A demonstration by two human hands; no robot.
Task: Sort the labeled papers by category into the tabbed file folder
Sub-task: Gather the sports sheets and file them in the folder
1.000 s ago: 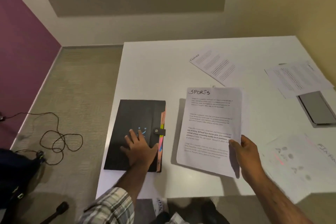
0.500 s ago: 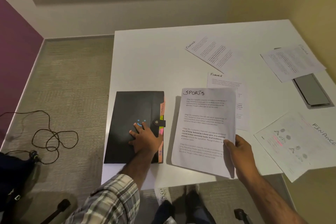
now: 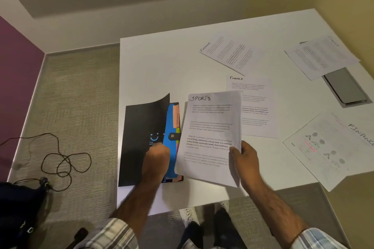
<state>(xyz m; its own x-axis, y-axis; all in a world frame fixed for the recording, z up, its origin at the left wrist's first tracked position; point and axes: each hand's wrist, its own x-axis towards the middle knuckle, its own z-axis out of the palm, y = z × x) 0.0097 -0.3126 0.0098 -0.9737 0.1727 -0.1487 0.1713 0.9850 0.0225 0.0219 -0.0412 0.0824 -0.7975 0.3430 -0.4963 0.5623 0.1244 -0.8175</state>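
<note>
A black tabbed file folder lies at the near left of the white table. My left hand grips its front cover edge and has it lifted, showing a blue divider and an orange tab. My right hand pinches the lower right corner of a sheet headed SPORTS, held just right of the folder. Sheets headed FINANCE lie beyond: one partly under the SPORTS sheet, one further back, one at the near right.
Another printed sheet rests at the far right, overlapping a grey flat device. The FINANCE sheet at the near right overhangs the table's front edge. A black cable and dark bag lie on the carpet to the left.
My left hand went from resting flat on the closed folder to gripping its cover and lifting it open, exposing the blue divider. The SPORTS sheet stays in my right hand.
</note>
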